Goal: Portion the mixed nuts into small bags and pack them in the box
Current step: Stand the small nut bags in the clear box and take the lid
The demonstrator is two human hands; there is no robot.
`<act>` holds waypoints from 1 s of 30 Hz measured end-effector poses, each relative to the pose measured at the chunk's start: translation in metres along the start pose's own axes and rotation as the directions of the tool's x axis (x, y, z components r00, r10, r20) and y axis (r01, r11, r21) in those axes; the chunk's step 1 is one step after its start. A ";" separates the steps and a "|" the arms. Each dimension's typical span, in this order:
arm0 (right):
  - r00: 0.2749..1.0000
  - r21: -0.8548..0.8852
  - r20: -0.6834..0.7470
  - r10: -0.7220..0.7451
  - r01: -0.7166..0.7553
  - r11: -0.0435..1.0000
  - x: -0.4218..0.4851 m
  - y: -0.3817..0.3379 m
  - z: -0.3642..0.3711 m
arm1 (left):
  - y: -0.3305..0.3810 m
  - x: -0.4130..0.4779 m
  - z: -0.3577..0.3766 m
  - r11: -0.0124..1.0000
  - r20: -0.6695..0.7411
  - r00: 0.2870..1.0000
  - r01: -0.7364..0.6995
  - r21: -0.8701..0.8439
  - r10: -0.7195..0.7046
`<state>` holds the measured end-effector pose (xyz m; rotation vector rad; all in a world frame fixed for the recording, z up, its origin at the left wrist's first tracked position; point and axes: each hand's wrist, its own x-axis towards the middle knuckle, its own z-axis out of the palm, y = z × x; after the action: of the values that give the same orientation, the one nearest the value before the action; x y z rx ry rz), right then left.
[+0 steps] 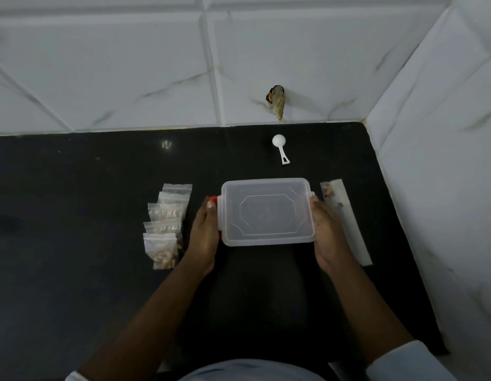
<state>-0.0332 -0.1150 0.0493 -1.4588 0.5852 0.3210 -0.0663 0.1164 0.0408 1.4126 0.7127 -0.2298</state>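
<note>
Box [266,213]: translucent, lid on, set flat on the black table [73,202] near its centre. It is bracketed by both grips.

Left grip [204,237]: laid against the box's left end, fingers extended along the end wall, one fingertip touching the red latch [213,199]. Nothing is enclosed by it.

Right grip [328,235]: laid against the right end in the same way, fingers near straight, tips at the latch on that side.

The box is touched on both short ends and lies directly between the two palms. Its long sides are left free.

Small bags [166,226] of nuts are noted in an overlapping row just left of the left grip, apart from the box. A long clear bag [346,224] holding a few nuts is recorded just beyond the right grip. A white scoop [280,147] is seen behind the box, near the tiled wall [128,78].
</note>
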 end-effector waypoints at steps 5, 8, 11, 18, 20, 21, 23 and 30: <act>0.999 0.018 -0.031 0.022 -0.021 1.000 -0.007 -0.005 0.004 | 0.028 -0.012 0.006 0.625 0.111 0.787 -0.559 0.545 0.607; 0.995 -0.005 -0.071 0.069 -0.069 0.998 0.004 -0.004 0.004 | 0.042 0.005 0.014 -0.052 0.616 0.719 -0.636 0.770 0.323; 0.997 -0.076 -0.034 0.076 -0.079 0.994 0.023 -0.001 -0.005 | 0.054 0.019 0.025 -0.258 0.714 0.677 -0.668 0.698 0.179; 0.988 -0.041 0.066 0.140 -0.137 0.990 0.027 -0.023 -0.010 | 0.065 0.027 0.032 -0.245 0.754 0.604 -0.714 0.655 0.257; 0.982 -0.054 0.063 0.179 -0.176 0.983 0.026 -0.027 -0.011 | 0.065 0.029 0.032 -0.191 0.753 0.593 -0.734 0.651 0.286; 0.983 -0.067 0.063 0.173 -0.169 0.983 0.027 -0.028 -0.011 | 0.065 0.029 0.031 -0.168 0.752 0.585 -0.744 0.646 0.302; 0.984 -0.055 0.064 0.167 -0.163 0.985 0.028 -0.028 -0.010 | 0.065 0.029 0.030 -0.129 0.754 0.567 -0.764 0.632 0.330; 0.986 -0.130 0.103 0.132 -0.118 0.984 0.028 -0.028 -0.014 | 0.067 0.024 0.021 -0.021 0.714 0.558 -0.782 0.623 0.423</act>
<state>0.0022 -0.1359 0.0573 -1.5147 0.5762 0.5423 -0.0042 0.1143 0.0818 2.6260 -0.6422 -0.1182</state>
